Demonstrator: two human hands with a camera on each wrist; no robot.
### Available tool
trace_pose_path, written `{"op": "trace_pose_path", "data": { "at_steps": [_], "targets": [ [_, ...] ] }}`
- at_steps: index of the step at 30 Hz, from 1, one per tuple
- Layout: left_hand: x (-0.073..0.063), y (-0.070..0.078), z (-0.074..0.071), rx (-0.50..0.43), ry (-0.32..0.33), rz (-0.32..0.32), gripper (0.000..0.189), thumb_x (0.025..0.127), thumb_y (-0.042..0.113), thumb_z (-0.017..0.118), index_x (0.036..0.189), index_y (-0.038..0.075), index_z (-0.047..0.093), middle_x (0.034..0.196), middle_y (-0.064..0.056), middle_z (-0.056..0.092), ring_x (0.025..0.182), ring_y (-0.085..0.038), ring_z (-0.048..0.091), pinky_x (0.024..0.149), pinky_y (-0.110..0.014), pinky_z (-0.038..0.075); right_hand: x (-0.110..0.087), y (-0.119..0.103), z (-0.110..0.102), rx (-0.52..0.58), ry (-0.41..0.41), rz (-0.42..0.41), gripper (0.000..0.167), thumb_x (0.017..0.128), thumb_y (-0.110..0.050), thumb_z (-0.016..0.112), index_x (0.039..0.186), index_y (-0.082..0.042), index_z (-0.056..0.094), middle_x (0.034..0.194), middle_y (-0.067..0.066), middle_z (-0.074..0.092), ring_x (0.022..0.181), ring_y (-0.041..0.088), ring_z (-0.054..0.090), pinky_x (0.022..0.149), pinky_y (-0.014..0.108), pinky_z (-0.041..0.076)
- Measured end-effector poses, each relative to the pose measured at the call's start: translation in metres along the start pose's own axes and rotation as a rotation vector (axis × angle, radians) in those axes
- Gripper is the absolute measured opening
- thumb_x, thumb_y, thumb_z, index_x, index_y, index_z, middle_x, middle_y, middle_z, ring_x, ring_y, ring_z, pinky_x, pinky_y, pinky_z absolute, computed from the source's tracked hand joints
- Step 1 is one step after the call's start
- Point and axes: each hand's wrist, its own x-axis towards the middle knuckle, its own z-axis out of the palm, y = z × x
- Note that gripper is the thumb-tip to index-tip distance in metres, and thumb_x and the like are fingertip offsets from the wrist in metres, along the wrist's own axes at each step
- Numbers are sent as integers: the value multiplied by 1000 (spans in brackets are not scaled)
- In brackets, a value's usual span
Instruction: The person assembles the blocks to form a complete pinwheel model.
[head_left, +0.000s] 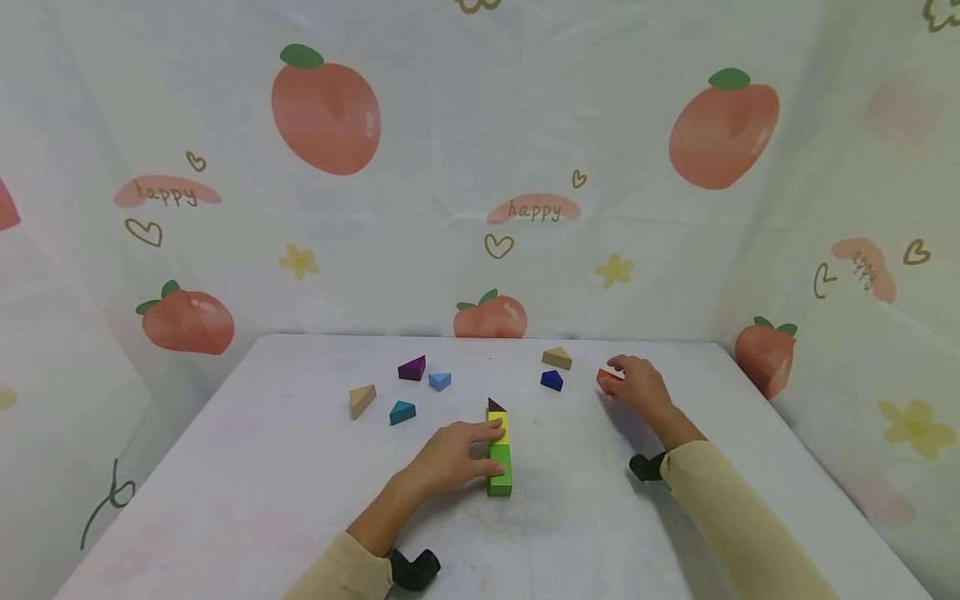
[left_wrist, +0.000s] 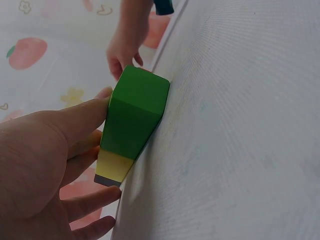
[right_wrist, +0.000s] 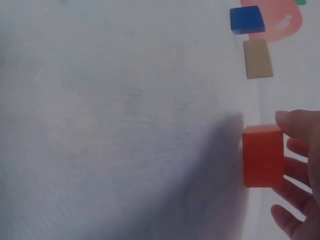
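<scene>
On the table before me, a green block, a yellow block and a dark brown triangular block stand end to end in a line. My left hand touches this line from the left, thumb at the green block and a fingertip at the yellow one. Its fingers look mostly straight in the left wrist view, beside the green block. Farther off to the right, my right hand holds a red block; the thumb is at its upper edge and the fingers curl behind it.
Left of the line lie a purple block, a light blue triangle, a teal block and a wooden triangle. Between the line and my right hand are another wooden triangle and a dark blue block. A printed curtain hangs behind the table.
</scene>
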Motion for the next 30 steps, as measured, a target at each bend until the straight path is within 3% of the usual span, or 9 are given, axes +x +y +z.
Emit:
{"op": "trace_pose_path", "data": {
  "at_steps": [11, 17, 30],
  "targets": [
    [-1, 0, 0, -3, 4, 2, 62, 84, 46, 73, 140, 26, 55, 141, 3, 52, 132, -25, 45, 102, -48, 42, -2, 4, 1, 22, -41, 31, 39, 90, -24, 69, 119, 2, 63, 103, 17, 63, 94, 34, 54, 81, 45, 49],
    [0, 0, 0, 4, 5, -2, 62, 84, 46, 73, 140, 27, 55, 141, 3, 52, 132, -25, 45, 102, -48, 42, -1, 1, -1, 16, -78, 56, 39, 90, -23, 69, 120, 2, 63, 103, 16, 62, 93, 33, 53, 83, 45, 49],
    [0, 0, 1, 6, 10, 6, 61, 84, 46, 73, 139, 26, 56, 142, 5, 52, 132, -25, 45, 103, -48, 41, 7, -5, -5, -28, -71, -8, 38, 88, -21, 71, 117, 3, 64, 100, 15, 63, 90, 32, 54, 81, 45, 49]
  ]
}}
